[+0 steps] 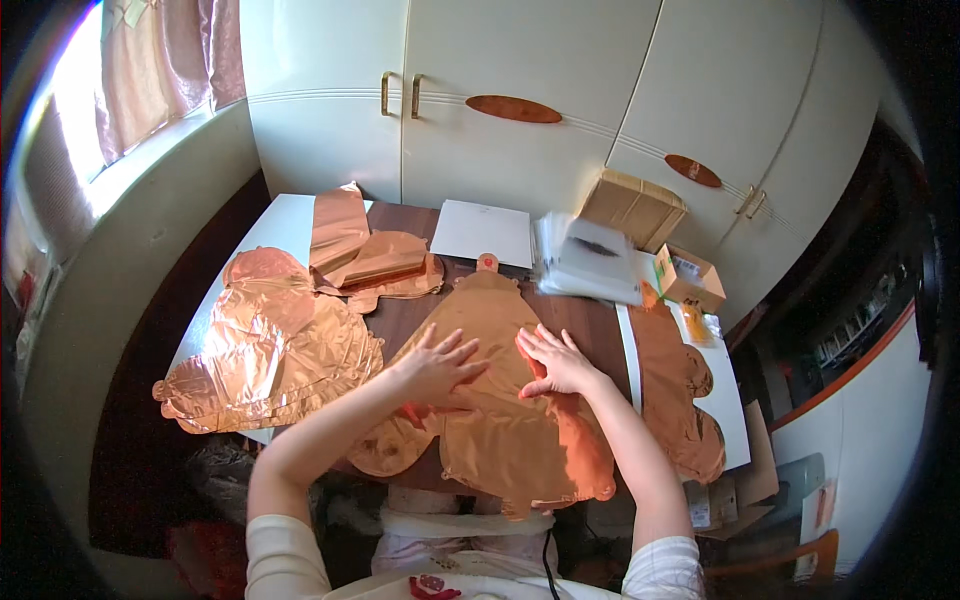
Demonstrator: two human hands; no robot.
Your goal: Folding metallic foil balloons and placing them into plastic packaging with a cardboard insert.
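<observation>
A large flat copper-coloured foil balloon (510, 440) lies across the middle of the table, with a small round tab at its far end. My left hand (440, 368) rests on its left part, fingers spread and palm down. On the right part, my right hand (555, 362) also lies with fingers apart, thumb pointing inward. Neither hand grips anything. Below my left wrist, a rounded lobe of copper foil (390, 450) shows at the table's near edge; whether it belongs to the same balloon cannot be made out.
Wrinkled copper foil balloons (290, 345) cover the table's left side, with folded foil (385, 260) behind them. Another foil balloon (665, 390) lies at the right. Along the back are white paper (483, 232), clear plastic bags (590, 265), a cardboard box (632, 208) and a small open box (708, 290).
</observation>
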